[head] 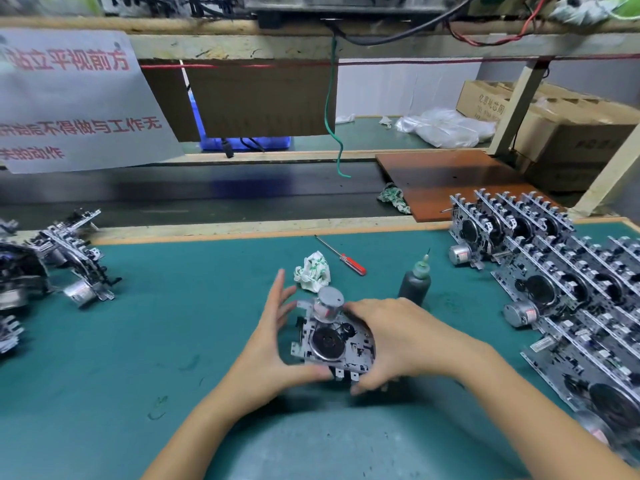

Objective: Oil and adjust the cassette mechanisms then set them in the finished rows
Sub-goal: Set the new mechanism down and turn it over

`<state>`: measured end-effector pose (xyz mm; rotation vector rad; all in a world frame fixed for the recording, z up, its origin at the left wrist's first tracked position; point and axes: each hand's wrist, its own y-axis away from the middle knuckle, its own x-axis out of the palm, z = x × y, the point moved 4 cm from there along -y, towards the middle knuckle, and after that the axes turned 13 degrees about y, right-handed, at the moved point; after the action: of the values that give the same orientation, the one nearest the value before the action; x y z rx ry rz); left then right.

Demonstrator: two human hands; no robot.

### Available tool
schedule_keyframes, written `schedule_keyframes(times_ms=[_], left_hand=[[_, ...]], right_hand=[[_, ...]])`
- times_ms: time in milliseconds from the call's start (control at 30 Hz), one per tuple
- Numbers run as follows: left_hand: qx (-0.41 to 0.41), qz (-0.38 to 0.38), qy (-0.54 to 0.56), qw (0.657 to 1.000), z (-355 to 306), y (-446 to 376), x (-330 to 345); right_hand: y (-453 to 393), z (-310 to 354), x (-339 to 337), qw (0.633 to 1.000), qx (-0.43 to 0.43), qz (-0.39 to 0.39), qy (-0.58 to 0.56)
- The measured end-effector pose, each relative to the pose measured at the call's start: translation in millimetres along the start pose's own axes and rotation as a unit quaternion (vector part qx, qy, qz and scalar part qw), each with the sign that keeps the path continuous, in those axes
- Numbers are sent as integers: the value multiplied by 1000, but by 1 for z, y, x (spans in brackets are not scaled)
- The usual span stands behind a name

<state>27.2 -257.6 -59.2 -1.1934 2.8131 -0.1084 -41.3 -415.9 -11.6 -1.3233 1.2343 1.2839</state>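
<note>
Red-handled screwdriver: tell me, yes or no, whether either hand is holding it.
No. The red-handled screwdriver lies on the green mat, while both hands hold the cassette mechanism.

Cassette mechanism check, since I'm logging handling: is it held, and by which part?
Yes. Both hands hold the cassette mechanism above the mat: the left hand at its left edge and near corner, the right hand curled round its right side.

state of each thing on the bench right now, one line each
mechanism: held over the mat in both hands, motor end away from the person
left hand: thumb under near edge, fingers spread straight
right hand: curled round right side of mechanism
oil bottle: upright, nozzle up, untouched
screwdriver: lying flat
rag: crumpled on mat
finished rows: standing on edge at right
pile: jumbled at left
</note>
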Motion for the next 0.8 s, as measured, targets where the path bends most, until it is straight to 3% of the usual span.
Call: schedule_keyframes(times_ms=[33, 67, 100, 167, 200, 233, 267, 333, 433, 500, 533, 600, 633, 700, 767, 800], left_hand=[[-34, -7, 95, 995, 1, -4, -1], [-70, 11, 183, 981, -1, -5, 4], [-92, 52, 233, 967, -3, -2, 10], [-147, 83, 350, 922, -5, 2, 26], [-172, 89, 418, 888, -4, 3, 32], [-167, 113, 467, 861, -5, 6, 39], [-161, 133, 509, 835, -10, 3, 47], [-147, 152, 552, 806, -17, 2, 50], [-140, 169, 597, 772, -10, 0, 44], [-147, 130, 585, 787, -4, -1, 35], [-154, 96, 571, 801, -2, -2, 31], [-162, 61, 569, 804, 3, -5, 29], [-169, 51, 574, 800, 5, -6, 30], [-196, 27, 578, 792, 9, -8, 32], [-232, 8, 561, 795, 16, -8, 32], [-246, -2, 551, 798, 20, -9, 31]], right_hand=[[3, -1, -4, 992, 7, 16, -122], [6, 0, -7, 961, -1, 34, -273], [10, 6, -8, 904, -29, 61, -422], [16, 26, -10, 739, -90, 88, -662], [18, 35, -5, 665, -81, 72, -739], [18, 41, 1, 610, -36, 62, -789], [18, 44, 8, 591, -8, 57, -804], [21, 41, 18, 713, 42, 26, -699], [33, 12, 19, 833, 154, -109, -521], [48, -14, 15, 896, 251, -202, -306], [52, -24, 15, 919, 288, -190, -192], [50, -37, 26, 946, 311, -72, -46], [47, -41, 37, 952, 306, -8, -11], [39, -45, 47, 962, 271, 36, -12], [31, -47, 46, 965, 219, 17, -145], [27, -45, 43, 942, 188, 19, -279]])
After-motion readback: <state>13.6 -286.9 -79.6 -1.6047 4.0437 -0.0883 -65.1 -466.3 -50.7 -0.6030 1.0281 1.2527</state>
